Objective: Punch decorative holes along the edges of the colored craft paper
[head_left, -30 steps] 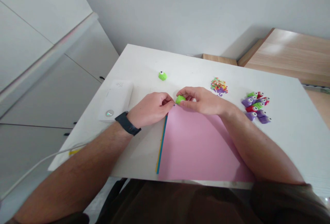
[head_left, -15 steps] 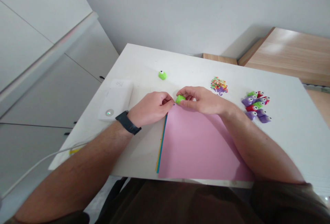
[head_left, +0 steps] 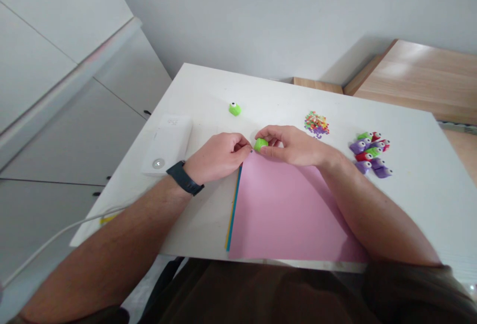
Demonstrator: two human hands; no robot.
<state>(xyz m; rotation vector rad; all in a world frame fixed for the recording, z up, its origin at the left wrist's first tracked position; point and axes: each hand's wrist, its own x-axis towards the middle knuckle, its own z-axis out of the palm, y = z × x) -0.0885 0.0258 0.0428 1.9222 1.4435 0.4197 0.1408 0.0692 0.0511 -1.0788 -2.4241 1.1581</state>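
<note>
My right hand [head_left: 292,145] is closed round a small green craft paper punch [head_left: 261,143] at the far left corner of a pink sheet of paper [head_left: 294,214]. Fingers and thumb of my left hand [head_left: 227,152] pinch together at that same corner, just left of the punch. A tiny dark spot shows on the paper between the two hands. Blue paper [head_left: 233,219] and a yellow edge peek out from under the pink sheet's left side. Another green punch with a white button [head_left: 234,109] stands farther back on the table.
Small colourful paper cut-outs [head_left: 316,124] lie in a heap right of centre. Several purple, red and green punches [head_left: 370,154] are grouped at the right. A white box-like device [head_left: 167,145] sits left, with a white cable [head_left: 74,224] near the table's left edge.
Both hands, the green punch and the paper stay in nearly the same place. Only the small display on the white device looks different.
</note>
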